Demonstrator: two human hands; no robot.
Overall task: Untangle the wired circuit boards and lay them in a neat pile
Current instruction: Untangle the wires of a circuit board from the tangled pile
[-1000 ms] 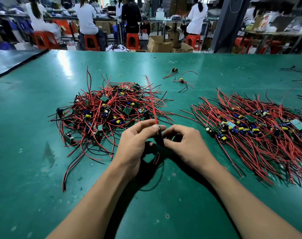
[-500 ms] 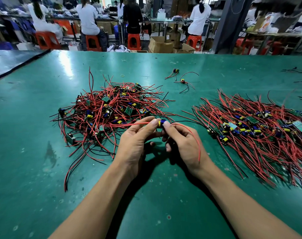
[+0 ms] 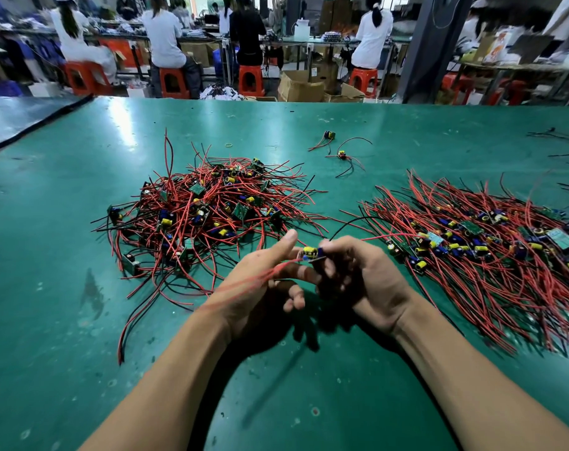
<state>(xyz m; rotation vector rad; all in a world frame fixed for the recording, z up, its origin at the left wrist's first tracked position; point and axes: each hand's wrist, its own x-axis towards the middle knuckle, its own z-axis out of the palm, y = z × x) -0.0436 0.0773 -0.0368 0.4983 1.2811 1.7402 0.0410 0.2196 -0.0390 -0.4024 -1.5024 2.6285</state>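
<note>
A tangled heap of small circuit boards point(image 3: 205, 209) with red and black wires lies on the green table point(image 3: 65, 320) at centre left. To the right spreads a combed-out pile of boards point(image 3: 471, 242), wires all running one way. Between the heaps my right hand point(image 3: 364, 281) pinches one small board point(image 3: 312, 253) with a yellow capacitor. My left hand point(image 3: 260, 281) is beside it, thumb up and fingers loosely spread, and the board's red wires run blurred across its back. A black wire rises from the board toward the right pile.
Two loose wired boards point(image 3: 340, 154) lie farther back on the table, with a small rubber band point(image 3: 228, 145) near them. More black wires sit at the far right edge point(image 3: 566, 138). People on red stools work at benches beyond the table.
My left hand has let go of the board and spread its fingers. The red wires have swung from the right hand's side down across the left hand. The board now sits in my right fingers.
</note>
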